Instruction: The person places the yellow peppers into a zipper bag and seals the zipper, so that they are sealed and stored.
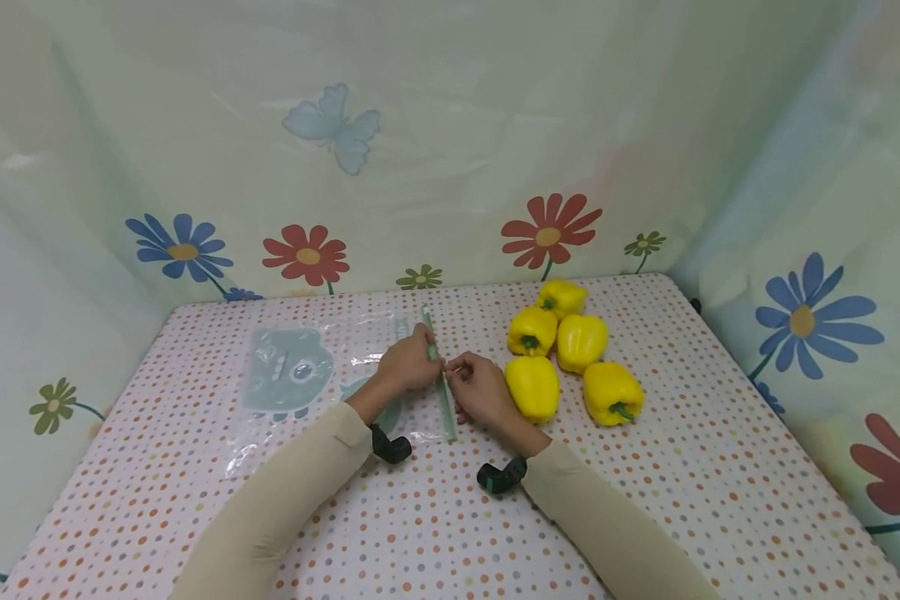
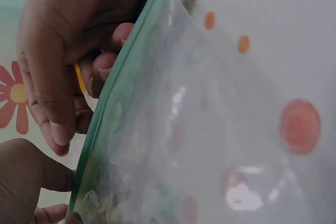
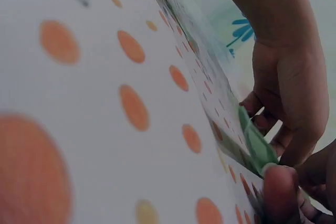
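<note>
A pale, flower-printed backdrop (image 1: 450, 150) rises behind the polka-dotted white surface (image 1: 420, 533). On your left, the clear plastic bag with pale blue-green prints (image 1: 288, 367) lies flat; smooth it so no fold tugs at its edge. Your left hand (image 1: 408, 367) curls its fingers on the pale green edge strip (image 1: 447, 412) at the bag's right side; let that grip anchor it. Your right hand (image 1: 480, 387) pinches the same strip between thumb and finger, close beside the left. You seem to be working this edge: pull gently and evenly, lest the film tear. Further right sit 5 glossy yellow bell peppers (image 1: 582, 342); mind the nearest, just beside your right wrist.
</note>
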Available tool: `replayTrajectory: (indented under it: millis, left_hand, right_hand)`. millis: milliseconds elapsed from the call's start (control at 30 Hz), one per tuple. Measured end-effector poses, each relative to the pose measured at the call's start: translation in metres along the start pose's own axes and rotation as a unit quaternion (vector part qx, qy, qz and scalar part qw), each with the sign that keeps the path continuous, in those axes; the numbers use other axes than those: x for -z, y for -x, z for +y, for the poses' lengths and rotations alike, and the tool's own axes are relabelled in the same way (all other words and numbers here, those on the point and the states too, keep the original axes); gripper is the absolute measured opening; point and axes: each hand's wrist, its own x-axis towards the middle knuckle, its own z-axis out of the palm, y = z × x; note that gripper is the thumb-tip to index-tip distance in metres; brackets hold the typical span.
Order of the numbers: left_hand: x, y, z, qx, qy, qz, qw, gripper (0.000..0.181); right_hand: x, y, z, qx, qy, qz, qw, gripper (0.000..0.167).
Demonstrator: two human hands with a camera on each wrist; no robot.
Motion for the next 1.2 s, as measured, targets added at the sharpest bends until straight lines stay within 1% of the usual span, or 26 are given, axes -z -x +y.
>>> replayTrajectory:
  millis: [133, 267, 367, 467, 600, 700, 767, 800, 867, 900, 933, 1000, 1033, 1067, 1100, 1133, 1167, 1200]
  left_hand:
    - [0.001, -0.001, -0.004, 0.000, 0.004, -0.008, 1.0000, 0.042]
    - [0.003, 0.000, -0.008, -0.010, 0.021, -0.009, 0.9997, 0.041]
    - [0.006, 0.002, -0.009, -0.013, 0.026, -0.008, 0.9996, 0.041]
    - [0.010, 0.004, -0.008, -0.011, 0.015, -0.010, 0.9998, 0.041]
    - [0.021, 0.008, -0.004, -0.008, -0.013, -0.015, 0.9998, 0.044]
    - [0.034, 0.013, -0.001, -0.014, -0.019, -0.019, 0.9995, 0.045]
    - [0.044, 0.016, -0.003, -0.019, -0.001, -0.026, 0.9995, 0.045]
    - [0.049, 0.018, -0.005, -0.019, 0.018, -0.033, 0.9991, 0.044]
    - [0.060, 0.021, -0.009, -0.016, 0.064, -0.047, 0.9967, 0.043]
    - [0.065, 0.023, -0.011, -0.013, 0.094, -0.056, 0.9940, 0.043]
    - [0.069, 0.024, -0.014, -0.008, 0.128, -0.066, 0.9895, 0.043]
    - [0.080, 0.027, -0.020, 0.000, 0.198, -0.083, 0.9767, 0.042]
    - [0.085, 0.029, -0.024, 0.003, 0.234, -0.089, 0.9682, 0.042]
    - [0.090, 0.032, -0.028, 0.001, 0.275, -0.097, 0.9564, 0.042]
    - [0.094, 0.034, -0.032, -0.005, 0.322, -0.104, 0.9408, 0.043]
    - [0.098, 0.037, -0.037, -0.012, 0.375, -0.110, 0.9206, 0.044]
    - [0.102, 0.041, -0.042, -0.026, 0.426, -0.114, 0.8971, 0.045]
    - [0.105, 0.044, -0.048, -0.042, 0.476, -0.120, 0.8703, 0.045]
  right_hand:
    - [0.001, -0.003, 0.001, 0.029, 0.045, -0.005, 0.9985, 0.017]
    - [0.002, -0.005, -0.001, 0.046, 0.105, -0.016, 0.9933, 0.022]
    - [0.001, -0.007, -0.002, 0.053, 0.147, -0.033, 0.9872, 0.027]
    - [0.002, -0.009, -0.003, 0.063, 0.190, -0.044, 0.9788, 0.031]
    - [0.004, -0.010, -0.005, 0.057, 0.223, -0.050, 0.9718, 0.032]
    - [0.006, -0.009, -0.008, 0.039, 0.230, -0.054, 0.9709, 0.033]
    - [0.006, -0.009, -0.010, 0.029, 0.232, -0.059, 0.9704, 0.033]
    - [0.006, -0.009, -0.011, 0.025, 0.231, -0.062, 0.9706, 0.033]
    - [0.007, -0.010, -0.013, 0.018, 0.229, -0.069, 0.9708, 0.033]
    - [0.007, -0.010, -0.013, 0.017, 0.228, -0.071, 0.9708, 0.033]
    - [0.007, -0.011, -0.013, 0.015, 0.228, -0.073, 0.9709, 0.033]
    - [0.008, -0.012, -0.013, 0.011, 0.229, -0.074, 0.9706, 0.033]
    - [0.008, -0.013, -0.012, 0.007, 0.230, -0.076, 0.9703, 0.033]
    - [0.009, -0.013, -0.012, 0.005, 0.231, -0.077, 0.9700, 0.032]
    - [0.009, -0.014, -0.012, 0.004, 0.232, -0.076, 0.9696, 0.032]
    - [0.010, -0.014, -0.012, 0.001, 0.234, -0.077, 0.9692, 0.031]
    - [0.010, -0.014, -0.012, -0.001, 0.236, -0.077, 0.9687, 0.030]
    - [0.010, -0.015, -0.012, -0.004, 0.237, -0.079, 0.9683, 0.030]
